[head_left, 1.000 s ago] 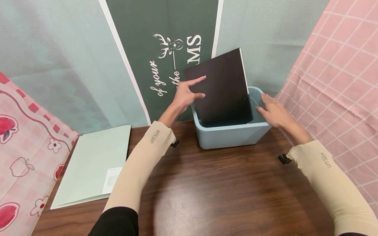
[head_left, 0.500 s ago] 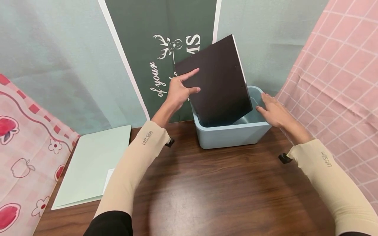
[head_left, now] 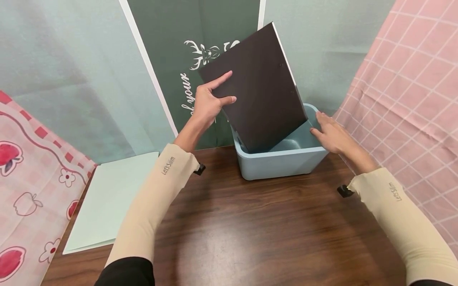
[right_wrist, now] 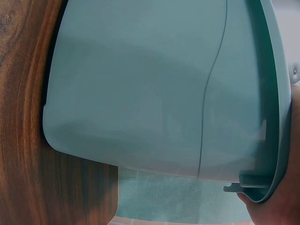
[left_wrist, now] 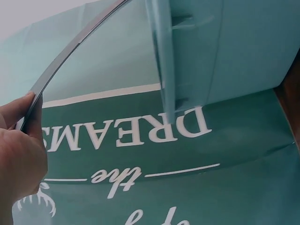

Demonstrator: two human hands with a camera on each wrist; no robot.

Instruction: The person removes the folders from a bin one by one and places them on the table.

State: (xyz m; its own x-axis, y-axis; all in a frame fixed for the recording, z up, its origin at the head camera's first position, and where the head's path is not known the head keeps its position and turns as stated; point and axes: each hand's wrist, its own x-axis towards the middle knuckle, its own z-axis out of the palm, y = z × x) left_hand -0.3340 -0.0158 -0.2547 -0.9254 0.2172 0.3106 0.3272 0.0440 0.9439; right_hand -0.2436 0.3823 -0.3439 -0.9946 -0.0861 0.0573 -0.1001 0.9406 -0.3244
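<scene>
My left hand point(head_left: 208, 102) pinches the left edge of a flat black folder point(head_left: 262, 87) with a pale right edge. The folder leans to the left, its lower corner inside a light blue bin point(head_left: 282, 165) and its upper part above the rim. In the left wrist view, thumb and fingers close on the thin, bowed folder point(left_wrist: 63, 58). My right hand point(head_left: 332, 133) grips the bin's right rim, thumb toward the inside. From the right wrist, the bin's outer wall point(right_wrist: 140, 84) fills most of the view, with part of the hand point(right_wrist: 279, 199) at the rim corner.
A pale green folder point(head_left: 107, 194) lies on the brown wooden table point(head_left: 243, 222) at the left, partly covered by my left sleeve. Grey-green cloth with a dark printed panel point(head_left: 171, 35) hangs behind; pink checked cloth point(head_left: 411, 87) borders the right side.
My left hand has moved up and to the left, drawing the black folder higher out of the bin and tilting it further left. The right hand and the bin stay in place.
</scene>
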